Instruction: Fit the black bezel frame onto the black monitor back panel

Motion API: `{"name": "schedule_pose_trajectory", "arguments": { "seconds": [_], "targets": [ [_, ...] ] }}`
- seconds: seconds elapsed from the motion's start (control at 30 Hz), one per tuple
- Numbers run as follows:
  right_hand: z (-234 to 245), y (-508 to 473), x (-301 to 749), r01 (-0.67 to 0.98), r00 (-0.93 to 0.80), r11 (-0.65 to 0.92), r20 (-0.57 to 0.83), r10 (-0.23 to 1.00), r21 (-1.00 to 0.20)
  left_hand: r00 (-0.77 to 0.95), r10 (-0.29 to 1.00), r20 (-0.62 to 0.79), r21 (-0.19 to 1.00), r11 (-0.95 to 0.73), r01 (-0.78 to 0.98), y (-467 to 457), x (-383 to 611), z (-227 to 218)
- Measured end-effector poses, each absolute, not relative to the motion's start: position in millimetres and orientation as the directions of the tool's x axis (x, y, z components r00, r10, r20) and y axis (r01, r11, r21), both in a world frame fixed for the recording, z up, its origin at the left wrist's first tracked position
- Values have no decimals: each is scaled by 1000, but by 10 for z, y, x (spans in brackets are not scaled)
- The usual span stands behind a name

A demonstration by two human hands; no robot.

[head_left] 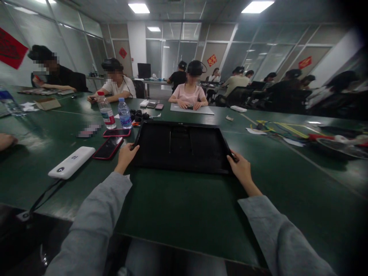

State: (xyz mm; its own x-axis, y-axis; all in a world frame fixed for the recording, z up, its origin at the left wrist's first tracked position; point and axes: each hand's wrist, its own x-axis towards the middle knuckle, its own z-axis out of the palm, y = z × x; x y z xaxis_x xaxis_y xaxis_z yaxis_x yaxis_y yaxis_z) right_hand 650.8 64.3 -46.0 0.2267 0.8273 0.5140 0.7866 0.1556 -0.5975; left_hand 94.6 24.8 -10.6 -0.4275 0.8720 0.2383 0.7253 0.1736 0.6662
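A flat black panel [182, 145] shaped like a shallow tray lies on the green table [184, 214] in front of me. My left hand [126, 154] grips its left edge near the front corner, fingers curled over the rim. My right hand [240, 165] grips the right edge in the same way. Both grey sleeves reach forward from the bottom of the view. The panel lies flat, its inner face showing two thin vertical ribs.
Left of the panel lie two red-cased phones [108, 148], a white power bank [71, 162] with a cable, and two water bottles [106, 110]. Small black parts [138, 115] sit behind it. Cables and tools [287, 130] lie at right. Several people sit across the table.
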Motion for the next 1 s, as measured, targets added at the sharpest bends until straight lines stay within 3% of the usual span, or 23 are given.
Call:
{"name": "schedule_pose_trajectory", "arguments": {
  "seconds": [0.2,0.57,0.7,0.83,1.0],
  "targets": [
    [-512,703,6498,710,220,206,489,844,-674,-429,882,198,716,168,677,274,872,-81],
    [-427,619,6405,780,252,161,540,803,-604,-401,888,224,668,160,727,203,885,-49],
    [-377,593,6354,831,231,181,622,749,-526,-400,839,369,616,101,781,143,962,-17],
    [-249,467,6202,904,171,186,724,668,-386,-327,741,587,485,2,875,42,1095,40],
    [-239,383,6080,929,146,131,670,728,-346,-126,806,579,369,-121,922,-46,1235,59]
  ]
}}
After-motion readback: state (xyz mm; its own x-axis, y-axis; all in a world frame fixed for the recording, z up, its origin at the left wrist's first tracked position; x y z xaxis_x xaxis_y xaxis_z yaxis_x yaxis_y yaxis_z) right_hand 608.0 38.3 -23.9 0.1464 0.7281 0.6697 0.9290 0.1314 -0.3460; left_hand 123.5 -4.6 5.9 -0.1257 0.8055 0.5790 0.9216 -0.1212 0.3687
